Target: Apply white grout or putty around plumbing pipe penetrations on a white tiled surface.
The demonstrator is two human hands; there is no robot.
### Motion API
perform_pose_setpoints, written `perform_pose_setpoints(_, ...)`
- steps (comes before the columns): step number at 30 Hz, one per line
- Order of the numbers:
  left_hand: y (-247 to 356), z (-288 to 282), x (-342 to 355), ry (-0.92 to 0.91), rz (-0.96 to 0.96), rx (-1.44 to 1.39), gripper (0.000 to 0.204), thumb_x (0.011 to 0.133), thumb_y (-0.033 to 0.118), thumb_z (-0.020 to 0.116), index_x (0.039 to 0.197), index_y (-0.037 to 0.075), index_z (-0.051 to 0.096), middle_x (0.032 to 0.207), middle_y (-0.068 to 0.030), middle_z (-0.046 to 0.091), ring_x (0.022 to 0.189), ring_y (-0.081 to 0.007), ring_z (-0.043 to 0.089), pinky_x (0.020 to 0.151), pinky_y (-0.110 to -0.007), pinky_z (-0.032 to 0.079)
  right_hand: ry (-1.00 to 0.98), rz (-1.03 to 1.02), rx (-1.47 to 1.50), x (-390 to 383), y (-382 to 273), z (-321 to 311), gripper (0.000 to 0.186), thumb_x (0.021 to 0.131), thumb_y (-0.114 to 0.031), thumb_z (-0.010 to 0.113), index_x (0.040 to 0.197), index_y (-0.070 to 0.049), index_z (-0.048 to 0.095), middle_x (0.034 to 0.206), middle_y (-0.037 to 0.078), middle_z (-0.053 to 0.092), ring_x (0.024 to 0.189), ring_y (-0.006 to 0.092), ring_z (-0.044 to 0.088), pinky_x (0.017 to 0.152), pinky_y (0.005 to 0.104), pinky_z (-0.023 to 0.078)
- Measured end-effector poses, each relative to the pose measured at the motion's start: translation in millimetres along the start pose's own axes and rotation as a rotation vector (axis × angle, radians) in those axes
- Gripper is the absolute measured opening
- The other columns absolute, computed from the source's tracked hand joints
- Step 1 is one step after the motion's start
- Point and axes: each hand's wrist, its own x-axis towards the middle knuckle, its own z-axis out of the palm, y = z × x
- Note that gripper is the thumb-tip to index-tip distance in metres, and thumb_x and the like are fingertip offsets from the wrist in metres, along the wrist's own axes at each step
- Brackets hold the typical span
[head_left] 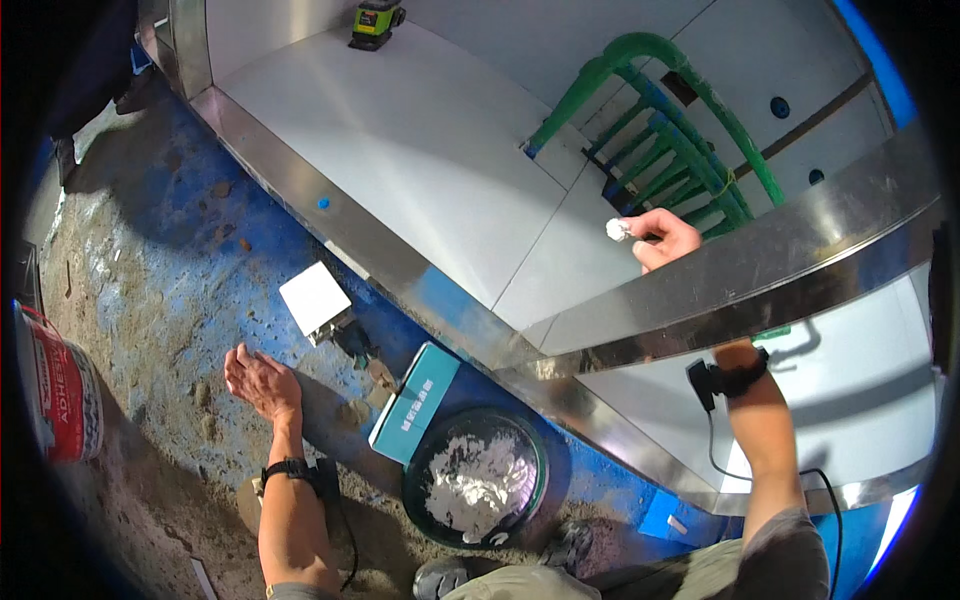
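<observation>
My right hand (665, 240) reaches past the metal frame and is closed, pinching a small white lump (619, 229) between thumb and fingers. Whether the lump is paste or crumpled paper I cannot tell. A green plastic stool (680, 150) stands just beyond that hand, on the white panelled surface. My left hand (262, 383) hovers over the dirty floor, fingers apart and holding nothing. Near it lie a square white tile (315, 300) on some dark object, and a teal box (415, 402). A dark round basin (541, 480) with white paste (480, 485) sits close to my feet.
A wide metal frame (430, 290) runs diagonally between the floor and the white surface. At the far edge is a green-black laser level (376, 24). A red and white bucket (68, 390) stands at left. Another person's dark-clothed leg (90, 70) shows at upper left.
</observation>
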Motion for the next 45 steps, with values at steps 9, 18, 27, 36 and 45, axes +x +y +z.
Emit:
perform_pose_setpoints(9,11.1,-3.9,0.4,-0.01,-0.011,0.005,0.033,0.101,0.015,0.051,0.131,0.003,0.052,0.138,-0.0178,0.049,0.131,-0.0358,0.043,0.112,-0.051,0.029,0.021,-0.542,-0.833,155.0,21.5,94.4,0.045,0.08,0.002,0.051,0.125,0.0,0.056,0.114,0.017,0.068,0.097,0.0411,0.067,0.082,0.0476,0.055)
perform_pose_setpoints(18,11.2,-0.9,4.7,-0.002,-0.004,0.004,0.037,0.097,0.013,0.054,0.133,0.004,0.052,0.139,-0.0176,0.048,0.134,-0.0362,0.041,0.114,-0.05,0.027,-0.148,-0.51,-1.207,184.6,38.0,96.9,0.062,0.081,0.001,0.053,0.141,0.008,0.04,0.134,0.027,0.059,0.08,0.045,0.069,0.074,0.0504,0.058)
perform_pose_setpoints(27,8.1,-2.0,-1.0,-0.027,-0.002,0.028,0.036,0.098,0.014,0.053,0.132,0.004,0.052,0.139,-0.0168,0.049,0.134,-0.0358,0.041,0.113,-0.05,0.027,-0.075,-0.52,-0.906,192.7,21.9,89.9,0.035,0.081,0.001,0.053,0.115,-0.006,0.057,0.096,0.018,0.069,0.088,0.0425,0.066,0.075,0.049,0.052)
perform_pose_setpoints(36,15.6,-9.5,9.6,-0.031,0.019,0.062,0.036,0.103,0.019,0.046,0.131,-0.001,0.053,0.138,-0.0208,0.05,0.131,-0.0392,0.043,0.112,-0.051,0.029,-0.233,-0.276,-1.012,220.6,28.3,95.5,0.031,0.082,0.001,0.053,0.112,-0.005,0.051,0.09,0.019,0.066,0.089,0.0438,0.064,0.074,0.0528,0.048)
perform_pose_setpoints(45,14.3,-12.1,8.5,-0.072,0.022,0.076,0.038,0.104,0.019,0.044,0.132,-0.003,0.052,0.138,-0.023,0.049,0.131,-0.0407,0.042,0.111,-0.054,0.03,-0.197,-0.392,-0.933,197.4,27.4,85.9,0.03,0.08,0.004,0.053,0.109,-0.004,0.054,0.096,0.021,0.068,0.092,0.0446,0.065,0.076,0.0523,0.05)
